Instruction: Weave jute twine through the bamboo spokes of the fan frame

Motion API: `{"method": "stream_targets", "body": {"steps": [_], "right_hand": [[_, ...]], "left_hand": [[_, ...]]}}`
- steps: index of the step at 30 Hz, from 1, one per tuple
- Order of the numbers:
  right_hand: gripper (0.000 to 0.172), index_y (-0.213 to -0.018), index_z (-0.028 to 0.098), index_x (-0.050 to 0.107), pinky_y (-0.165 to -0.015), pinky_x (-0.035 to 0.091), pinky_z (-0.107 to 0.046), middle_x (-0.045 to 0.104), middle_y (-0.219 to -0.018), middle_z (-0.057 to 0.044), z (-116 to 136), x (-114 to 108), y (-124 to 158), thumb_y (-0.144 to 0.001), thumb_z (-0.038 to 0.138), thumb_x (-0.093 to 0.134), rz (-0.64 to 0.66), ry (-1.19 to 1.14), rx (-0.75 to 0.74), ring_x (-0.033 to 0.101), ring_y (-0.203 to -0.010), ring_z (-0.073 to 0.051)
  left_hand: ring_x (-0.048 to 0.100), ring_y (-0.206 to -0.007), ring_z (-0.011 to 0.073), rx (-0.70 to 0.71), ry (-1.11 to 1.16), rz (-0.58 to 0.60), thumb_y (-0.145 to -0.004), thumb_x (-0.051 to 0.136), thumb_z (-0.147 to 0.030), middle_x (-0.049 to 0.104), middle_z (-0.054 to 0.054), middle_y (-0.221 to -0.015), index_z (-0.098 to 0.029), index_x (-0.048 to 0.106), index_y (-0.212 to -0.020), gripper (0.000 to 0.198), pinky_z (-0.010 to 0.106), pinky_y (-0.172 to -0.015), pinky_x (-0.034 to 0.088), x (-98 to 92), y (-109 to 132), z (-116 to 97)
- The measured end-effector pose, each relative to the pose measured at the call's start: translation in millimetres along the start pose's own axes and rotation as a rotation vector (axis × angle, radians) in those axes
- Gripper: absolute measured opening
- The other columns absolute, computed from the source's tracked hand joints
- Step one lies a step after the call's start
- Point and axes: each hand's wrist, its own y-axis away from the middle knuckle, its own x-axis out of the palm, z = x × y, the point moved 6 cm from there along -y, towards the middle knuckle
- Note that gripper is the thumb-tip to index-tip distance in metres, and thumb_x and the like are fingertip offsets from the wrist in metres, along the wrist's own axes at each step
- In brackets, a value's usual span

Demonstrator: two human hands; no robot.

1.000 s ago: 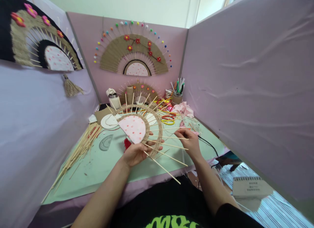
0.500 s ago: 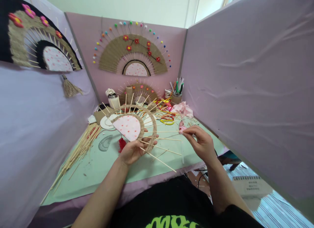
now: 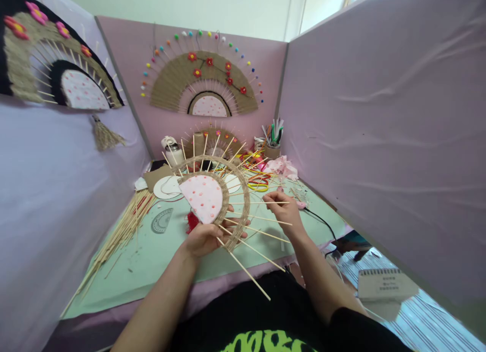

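My left hand grips the lower edge of a half-made fan, thumb on the front and fingers behind. Its pale sticks spread out from a dotted pink-and-white half-disc, crossed by two bands of brown twine. To the right, my right hand is closed, thumb and fingertips pinched near the ends of the right-hand sticks. What the pinch holds is too small to make out. Behind this hand, a pink tool with a black cord, perhaps a glue gun, is partly hidden. A red tassel shows behind the half-disc.
Loose sticks and a protractor lie at the left. At the back stand a white jar, a cup of tools and crumpled pink paper. Finished fans hang on the walls.
The fan has shifted slightly right and turned a little, its lower sticks now nearer me. My right hand has moved left toward the twine band, uncovering the pink tool's cord.
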Motion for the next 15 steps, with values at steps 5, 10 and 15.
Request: {"method": "stream_targets", "body": {"steps": [5,10,15], "right_hand": [[0.027,-0.072,0.016,0.064,-0.051,0.034,-0.025,0.055,-0.061,0.0,-2,19,-7,-0.07,0.043,0.067,-0.028,-0.084,0.032,0.043,-0.054,-0.011],[0.029,-0.074,0.016,0.063,-0.047,0.029,-0.024,0.048,-0.052,0.003,-6,25,-9,-0.068,0.044,0.068,-0.018,-0.15,0.045,0.037,-0.049,-0.01],[0.03,-0.071,0.016,0.063,-0.046,0.029,-0.024,0.047,-0.051,0.003,-3,25,-9,-0.07,0.046,0.067,-0.003,-0.081,0.011,0.037,-0.047,-0.01]], "left_hand": [[0.058,-0.112,0.0361,-0.002,-0.006,-0.011,-0.064,0.052,0.0,0.058,0.013,-0.129,-0.021,0.055,-0.116,0.056,0.047,-0.087,0.047,1.9,0,0],[0.047,-0.124,0.038,-0.013,-0.002,0.005,-0.062,0.051,0.0,0.048,0.012,-0.14,-0.025,0.048,-0.13,0.073,0.045,-0.082,0.052,8.3,-1,-2],[0.051,-0.12,0.0382,-0.004,-0.019,-0.005,-0.059,0.053,-0.002,0.049,0.014,-0.139,-0.028,0.027,-0.145,0.094,0.04,-0.075,0.055,9.1,-1,-4]]}}
